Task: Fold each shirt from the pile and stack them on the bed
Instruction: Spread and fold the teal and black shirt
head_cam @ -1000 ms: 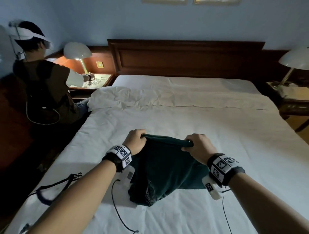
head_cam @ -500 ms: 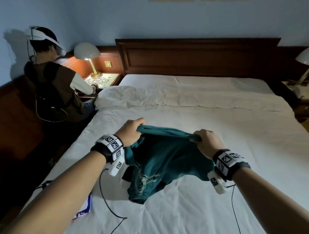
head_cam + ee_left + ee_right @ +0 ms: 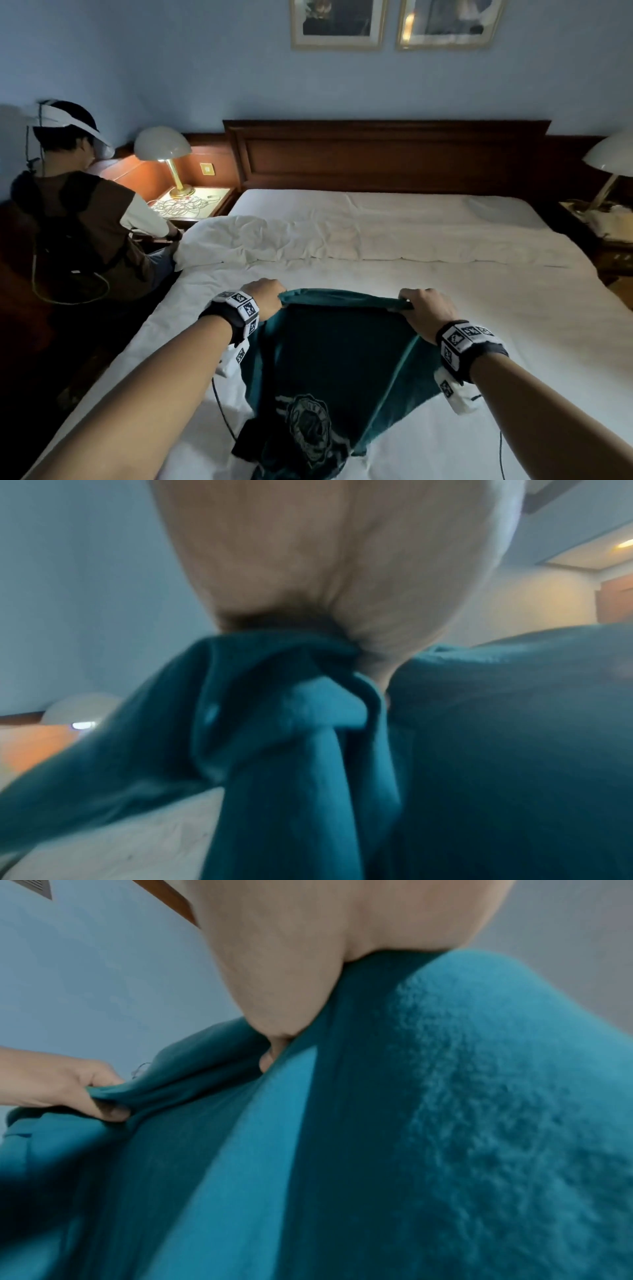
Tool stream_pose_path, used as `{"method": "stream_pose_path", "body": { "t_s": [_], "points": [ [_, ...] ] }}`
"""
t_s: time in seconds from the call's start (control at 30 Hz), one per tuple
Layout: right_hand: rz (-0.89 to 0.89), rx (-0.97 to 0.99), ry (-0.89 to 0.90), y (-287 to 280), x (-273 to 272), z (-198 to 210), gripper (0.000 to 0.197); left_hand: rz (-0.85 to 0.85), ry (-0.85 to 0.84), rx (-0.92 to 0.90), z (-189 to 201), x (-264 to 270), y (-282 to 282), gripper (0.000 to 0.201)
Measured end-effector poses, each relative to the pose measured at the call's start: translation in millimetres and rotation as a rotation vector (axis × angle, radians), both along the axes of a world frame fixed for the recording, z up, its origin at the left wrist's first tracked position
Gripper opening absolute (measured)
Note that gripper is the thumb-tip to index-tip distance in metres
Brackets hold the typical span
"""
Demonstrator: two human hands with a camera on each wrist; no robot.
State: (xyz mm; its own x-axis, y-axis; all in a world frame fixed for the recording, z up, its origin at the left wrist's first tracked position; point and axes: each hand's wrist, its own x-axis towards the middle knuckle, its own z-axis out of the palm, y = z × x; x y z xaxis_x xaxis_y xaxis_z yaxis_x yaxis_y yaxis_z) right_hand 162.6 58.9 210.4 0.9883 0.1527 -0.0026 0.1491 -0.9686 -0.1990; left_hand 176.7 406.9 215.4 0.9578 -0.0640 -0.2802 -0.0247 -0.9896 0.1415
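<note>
Two hands held the teal shirt [image 3: 342,359] up over the near part of the bed [image 3: 445,342]: my left hand [image 3: 265,296] gripped one end of its top edge and my right hand [image 3: 426,313] gripped the other, fingers curled round bunched cloth on both sides. That top edge ran taut and level between my fists, roughly parallel to the headboard [image 3: 387,154], so the shirt's long axis ran from the raised edge down toward the bed's near edge. A round crest print [image 3: 308,428] showed on the lower part, which reached the white sheet close to the near edge; I could not tell which end was the hem. From the left wrist, my fingers [image 3: 274,561] clenched a wad of the fabric [image 3: 291,723]. From the right wrist, my thumb [image 3: 274,988] pressed the cloth [image 3: 445,1123], and my left hand [image 3: 68,1088] pinched the far end. Beyond the bed's left edge another person [image 3: 85,222] sat near a lit lamp [image 3: 162,145].
</note>
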Motion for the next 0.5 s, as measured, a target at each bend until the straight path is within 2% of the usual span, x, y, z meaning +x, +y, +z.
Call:
{"method": "stream_pose_path", "body": {
  "t_s": [0.1,0.2,0.3,0.43,0.47,0.5],
  "points": [
    [-0.028,-0.062,-0.138,8,39,32,0.009,0.01,-0.187,0.014,31,43,-2,0.031],
    [-0.06,-0.042,-0.256,13,75,75,0.01,0.029,-0.346,-0.048,71,76,-3,0.019],
    [-0.062,-0.029,-0.369,14,95,116,0.009,0.05,-0.513,-0.115,113,95,-2,0.015],
    [-0.061,0.072,-0.501,13,85,149,0.009,0.017,-0.753,-0.178,151,86,0,0.033],
    [-0.052,0.101,-0.519,13,78,151,0.009,-0.007,-0.775,-0.201,155,78,0,0.03],
    [-0.035,0.121,-0.53,13,68,151,0.008,-0.019,-0.771,-0.217,158,66,0,0.018]
  ]
}}
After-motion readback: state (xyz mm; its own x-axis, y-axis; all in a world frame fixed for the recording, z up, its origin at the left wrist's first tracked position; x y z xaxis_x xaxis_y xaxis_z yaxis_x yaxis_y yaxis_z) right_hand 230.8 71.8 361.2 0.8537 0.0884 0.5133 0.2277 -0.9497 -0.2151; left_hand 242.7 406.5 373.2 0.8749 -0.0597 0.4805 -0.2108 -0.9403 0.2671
